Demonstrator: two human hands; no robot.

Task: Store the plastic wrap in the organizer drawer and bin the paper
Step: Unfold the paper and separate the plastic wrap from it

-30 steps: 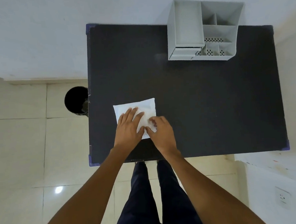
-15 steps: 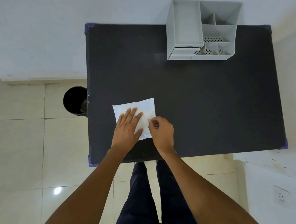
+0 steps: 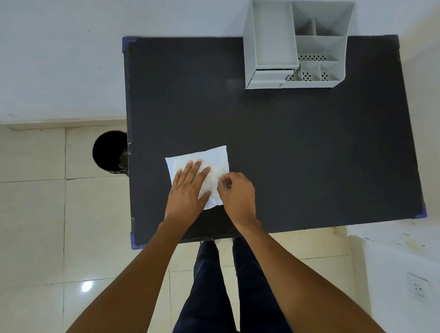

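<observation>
Left hand (image 3: 187, 191) flat, fingers spread, pinning paper (image 3: 200, 159). Right hand (image 3: 237, 192) fingers now pinched on plastic wrap edge; a second ago lay flatter. Peel starting, drawer (image 3: 270, 75) upper right.

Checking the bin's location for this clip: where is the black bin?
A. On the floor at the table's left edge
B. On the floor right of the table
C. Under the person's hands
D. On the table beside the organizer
A: the black bin stands on the tiled floor against the left edge of the black table, far from the grey organizer.

black table (image 3: 316, 160) | tiled floor (image 3: 24, 229) | wall socket (image 3: 418, 288) lower right
</observation>
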